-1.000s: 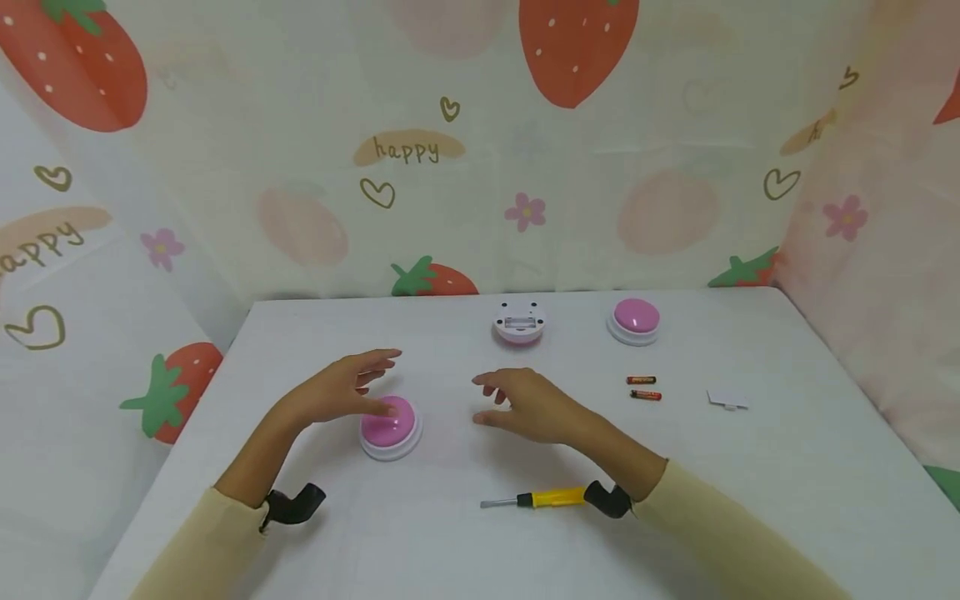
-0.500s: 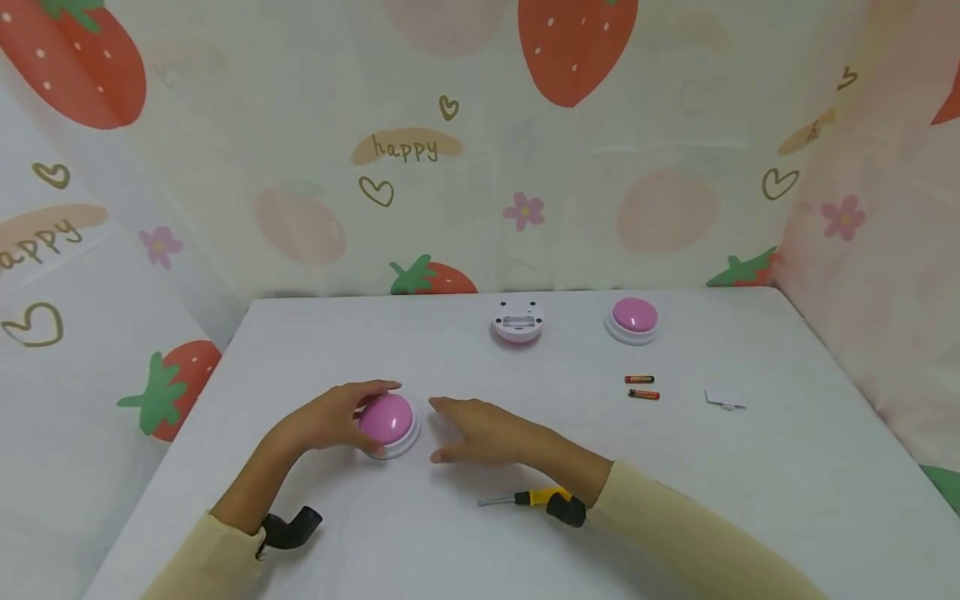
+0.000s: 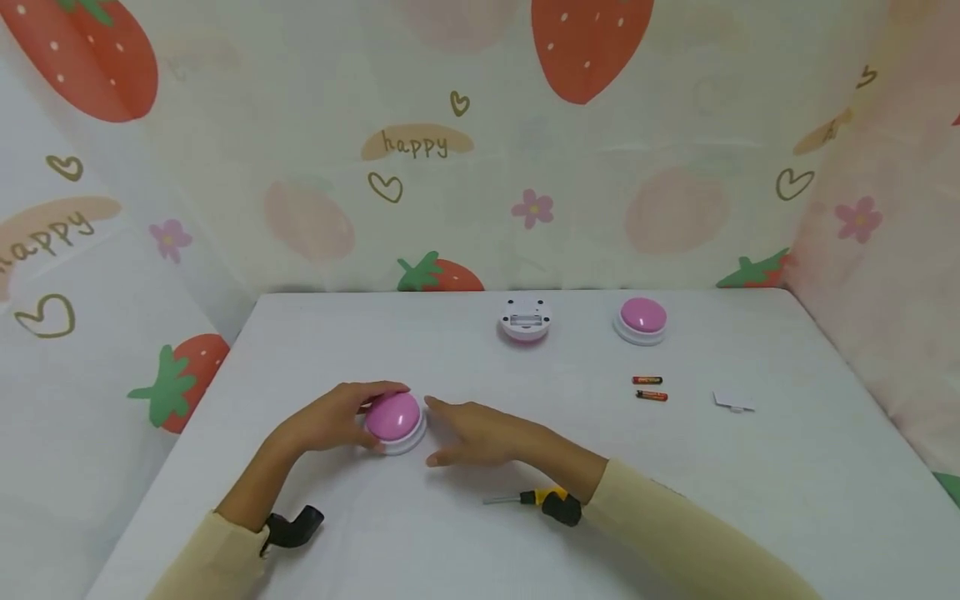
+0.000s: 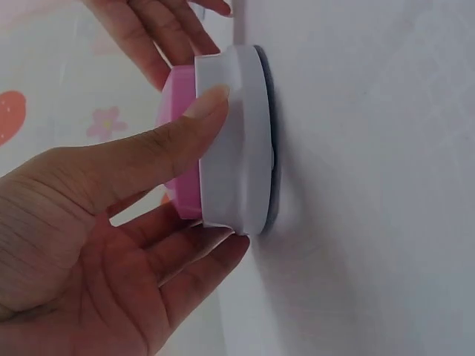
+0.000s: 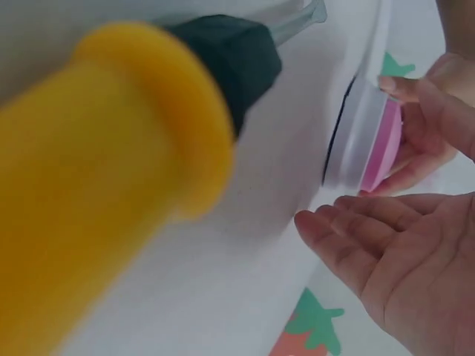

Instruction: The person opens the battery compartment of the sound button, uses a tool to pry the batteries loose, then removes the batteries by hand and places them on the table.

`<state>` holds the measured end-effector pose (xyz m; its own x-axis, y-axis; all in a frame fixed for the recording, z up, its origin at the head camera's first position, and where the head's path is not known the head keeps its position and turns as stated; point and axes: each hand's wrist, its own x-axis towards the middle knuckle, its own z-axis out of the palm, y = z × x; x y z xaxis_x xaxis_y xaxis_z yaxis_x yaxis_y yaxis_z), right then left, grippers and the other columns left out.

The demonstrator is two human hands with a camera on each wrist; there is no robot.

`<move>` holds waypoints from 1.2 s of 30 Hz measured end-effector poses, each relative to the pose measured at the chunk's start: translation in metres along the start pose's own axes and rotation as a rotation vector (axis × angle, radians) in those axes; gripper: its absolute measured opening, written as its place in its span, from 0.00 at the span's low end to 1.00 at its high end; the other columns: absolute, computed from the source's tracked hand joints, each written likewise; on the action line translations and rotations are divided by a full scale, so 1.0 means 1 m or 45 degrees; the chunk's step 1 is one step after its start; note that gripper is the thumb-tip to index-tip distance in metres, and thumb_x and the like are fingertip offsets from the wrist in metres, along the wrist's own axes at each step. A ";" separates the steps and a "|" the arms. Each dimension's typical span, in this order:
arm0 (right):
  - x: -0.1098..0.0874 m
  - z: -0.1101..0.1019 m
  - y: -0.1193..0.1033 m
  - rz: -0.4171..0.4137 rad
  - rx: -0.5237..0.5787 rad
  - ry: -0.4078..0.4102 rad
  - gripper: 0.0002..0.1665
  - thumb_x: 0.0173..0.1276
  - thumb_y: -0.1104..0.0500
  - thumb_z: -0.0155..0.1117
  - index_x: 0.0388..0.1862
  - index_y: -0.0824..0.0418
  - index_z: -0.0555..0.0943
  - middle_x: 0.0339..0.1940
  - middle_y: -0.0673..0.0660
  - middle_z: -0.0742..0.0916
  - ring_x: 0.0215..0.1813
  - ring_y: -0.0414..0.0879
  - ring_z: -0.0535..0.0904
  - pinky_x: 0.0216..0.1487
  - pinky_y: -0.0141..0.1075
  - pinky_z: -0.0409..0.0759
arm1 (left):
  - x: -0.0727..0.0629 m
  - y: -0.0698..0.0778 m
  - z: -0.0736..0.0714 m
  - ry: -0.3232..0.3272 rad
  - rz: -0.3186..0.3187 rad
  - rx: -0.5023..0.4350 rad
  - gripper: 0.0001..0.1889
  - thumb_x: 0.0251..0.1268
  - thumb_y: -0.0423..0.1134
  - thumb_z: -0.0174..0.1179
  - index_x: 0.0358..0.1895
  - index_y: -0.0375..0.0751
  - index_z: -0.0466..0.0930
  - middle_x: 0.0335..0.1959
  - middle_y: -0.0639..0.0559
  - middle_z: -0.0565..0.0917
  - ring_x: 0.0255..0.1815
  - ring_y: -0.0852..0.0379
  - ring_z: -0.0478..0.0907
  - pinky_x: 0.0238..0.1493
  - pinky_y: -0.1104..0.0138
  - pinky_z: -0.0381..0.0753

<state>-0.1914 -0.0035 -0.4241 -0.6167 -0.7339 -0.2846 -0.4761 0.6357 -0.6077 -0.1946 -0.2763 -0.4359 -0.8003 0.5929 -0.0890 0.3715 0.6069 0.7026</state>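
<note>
A round push button [image 3: 393,417] with a pink dome and white base sits upright on the table. My left hand [image 3: 330,417] grips it from the left, fingers around the far side and thumb on the near side. In the left wrist view the thumb lies along the white rim of the push button [image 4: 236,141], with fingertips on the opposite side and the dark underside edge close over the tabletop. Just right of it, my right hand [image 3: 480,429] is held open, fingers extended and nothing in it. The right wrist view shows the right palm [image 5: 427,259] below the button.
A yellow-handled screwdriver [image 3: 528,497] lies partly under the right wrist. Farther back are an upside-down push button [image 3: 525,321] showing its battery compartment and another upright pink button [image 3: 642,321]. Two batteries [image 3: 652,396] and a small white cover [image 3: 733,402] lie on the right.
My left hand has come down from over the dome to grip the button's sides. The right hand has moved left, close to the button, its wrist now overlapping the screwdriver handle.
</note>
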 end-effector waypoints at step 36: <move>-0.068 -0.045 0.054 -0.012 0.251 0.650 0.31 0.68 0.56 0.72 0.70 0.49 0.77 0.57 0.52 0.88 0.47 0.46 0.86 0.45 0.33 0.85 | 0.088 0.052 0.038 -0.154 -0.162 -0.767 0.28 0.82 0.53 0.48 0.73 0.38 0.69 0.63 0.41 0.79 0.59 0.47 0.80 0.60 0.56 0.81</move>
<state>-0.2034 0.0912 -0.4043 -0.8622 -0.4989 0.0876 -0.3867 0.5366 -0.7501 -0.2283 -0.1726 -0.4343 -0.7491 0.6126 -0.2524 -0.0817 0.2925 0.9528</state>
